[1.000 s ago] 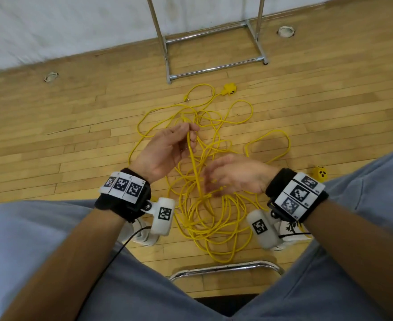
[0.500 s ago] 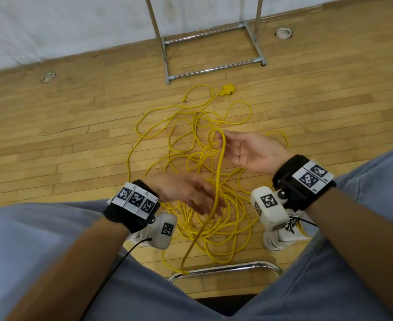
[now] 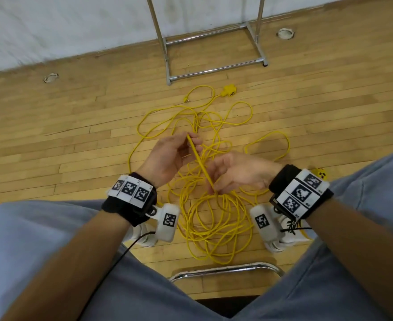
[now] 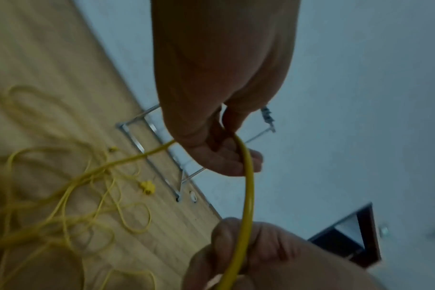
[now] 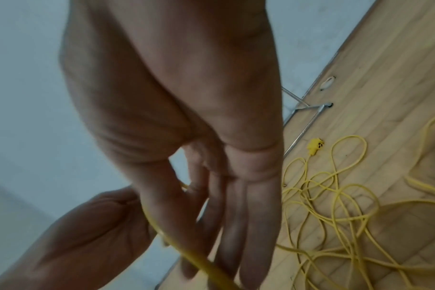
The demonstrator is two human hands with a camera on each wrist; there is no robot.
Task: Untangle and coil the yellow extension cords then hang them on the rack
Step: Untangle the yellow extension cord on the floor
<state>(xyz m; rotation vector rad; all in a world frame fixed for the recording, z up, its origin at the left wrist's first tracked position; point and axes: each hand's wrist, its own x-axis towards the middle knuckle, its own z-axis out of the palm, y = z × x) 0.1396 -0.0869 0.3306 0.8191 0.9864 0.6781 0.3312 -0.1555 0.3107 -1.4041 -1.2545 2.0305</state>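
Head view is showing one raised strand of the yellow extension cords (image 3: 200, 164) running as a short diagonal at frame centre, its upper end at the left hand (image 3: 167, 158) and its lower end at the right hand (image 3: 239, 173). That long axis is slanting from upper left down to lower right, then dropping into the loose loops lying on the floor (image 3: 51, 135) below the hands, in the lower middle of the frame. The rest of the tangle is spreading up toward the rack (image 3: 214, 70) at the top centre, with a yellow socket block (image 3: 229, 91) lying just in front of the rack's foot bar.

The left hand's thumb and fingers are pinching the strand at its top end; the left wrist view is showing the cord (image 4: 247, 180) curving out of that pinch toward the lower frame. The right hand's fingers are lying nearly straight and close together, with the strand (image 5: 166, 235) crossing along the thumb side; whether they are actually clamping it I cannot tell.

As a judgement, the right hand is the nearer one to the floor loops, so the next draw along the strand is likely falling to it, while the left is anchoring the top.
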